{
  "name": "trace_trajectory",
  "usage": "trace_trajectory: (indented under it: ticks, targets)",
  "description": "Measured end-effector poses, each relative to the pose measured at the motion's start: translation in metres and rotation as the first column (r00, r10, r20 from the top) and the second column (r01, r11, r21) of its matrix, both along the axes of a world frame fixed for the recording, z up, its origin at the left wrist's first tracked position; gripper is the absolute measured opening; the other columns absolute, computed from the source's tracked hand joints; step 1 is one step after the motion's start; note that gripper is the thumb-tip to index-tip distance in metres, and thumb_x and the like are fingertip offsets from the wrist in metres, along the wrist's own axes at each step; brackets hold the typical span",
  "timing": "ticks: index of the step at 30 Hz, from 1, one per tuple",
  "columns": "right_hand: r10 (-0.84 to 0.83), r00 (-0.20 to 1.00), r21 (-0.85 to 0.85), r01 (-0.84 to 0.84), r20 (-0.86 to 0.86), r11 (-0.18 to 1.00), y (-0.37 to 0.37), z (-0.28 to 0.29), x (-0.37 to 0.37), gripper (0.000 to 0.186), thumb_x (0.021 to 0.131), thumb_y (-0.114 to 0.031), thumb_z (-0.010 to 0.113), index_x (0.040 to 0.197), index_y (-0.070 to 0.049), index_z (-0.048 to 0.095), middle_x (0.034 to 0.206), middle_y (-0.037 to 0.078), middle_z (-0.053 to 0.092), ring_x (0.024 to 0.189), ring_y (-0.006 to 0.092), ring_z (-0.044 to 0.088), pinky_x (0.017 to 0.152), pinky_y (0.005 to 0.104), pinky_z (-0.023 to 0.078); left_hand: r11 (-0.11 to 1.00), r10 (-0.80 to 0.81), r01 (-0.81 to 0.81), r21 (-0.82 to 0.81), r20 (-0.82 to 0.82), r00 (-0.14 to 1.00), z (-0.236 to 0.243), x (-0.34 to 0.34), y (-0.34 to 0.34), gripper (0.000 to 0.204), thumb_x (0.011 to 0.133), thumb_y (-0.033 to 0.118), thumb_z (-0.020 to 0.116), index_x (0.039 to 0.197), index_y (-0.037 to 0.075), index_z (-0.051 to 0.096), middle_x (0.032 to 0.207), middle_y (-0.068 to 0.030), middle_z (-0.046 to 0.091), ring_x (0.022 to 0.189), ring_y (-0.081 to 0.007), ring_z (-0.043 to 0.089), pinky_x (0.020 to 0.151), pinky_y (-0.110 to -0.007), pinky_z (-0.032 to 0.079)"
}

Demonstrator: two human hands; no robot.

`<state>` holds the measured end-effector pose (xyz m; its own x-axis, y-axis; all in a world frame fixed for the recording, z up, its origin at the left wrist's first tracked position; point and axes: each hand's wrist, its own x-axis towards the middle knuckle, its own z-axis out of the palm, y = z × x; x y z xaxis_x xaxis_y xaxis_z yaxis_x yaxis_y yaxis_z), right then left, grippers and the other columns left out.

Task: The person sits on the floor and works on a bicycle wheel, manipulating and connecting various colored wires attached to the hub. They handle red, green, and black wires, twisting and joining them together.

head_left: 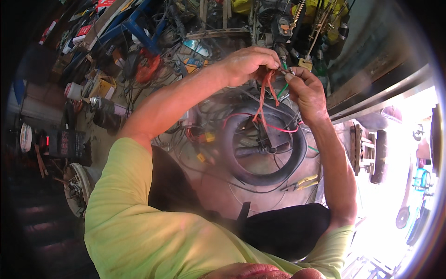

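Note:
My left hand (248, 65) is closed, with a bundle of orange-red strands (264, 95), likely wires, hanging from its fingers. Close beside it, my right hand (306, 88) pinches a small thing at its fingertips, too small to make out. The fingertips of both hands nearly meet. A green wire (283, 89) passes just below and between them. Underneath lies a black tyre (227, 153) on the floor, with a pinkish-red wire (281, 129) across it and dark parts inside its ring.
Yellow-handled pliers (306, 182) lie right of the tyre. Tangled cables and a yellow connector (209, 136) spread to its left. A spray can (109, 106), a blue metal frame (139, 35) and a bucket (79, 188) stand at left. Coil springs (299, 11) are at the back.

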<state>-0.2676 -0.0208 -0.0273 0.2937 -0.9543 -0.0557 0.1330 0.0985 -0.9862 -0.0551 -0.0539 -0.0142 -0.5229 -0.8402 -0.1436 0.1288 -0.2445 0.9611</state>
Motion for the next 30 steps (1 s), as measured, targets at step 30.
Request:
trace_trajectory:
  ticks: [30]
  targets:
    - [0.116,0.799,0.2,-0.284,0.59,0.938,-0.014,-0.017,-0.019,0.021,0.091,-0.023,0.054,0.109,-0.011,0.057,0.096,0.003,0.057,0.078,0.0163,0.053,0.068,0.0299,0.04,0.995,0.023,-0.022,-0.094,0.003,1.0,-0.01,-0.005,0.004,0.014,0.096,0.016,0.056,0.094,0.003,0.062,0.083,-0.006,0.063,0.073,-0.0146,0.061,0.065,-0.028,0.051]
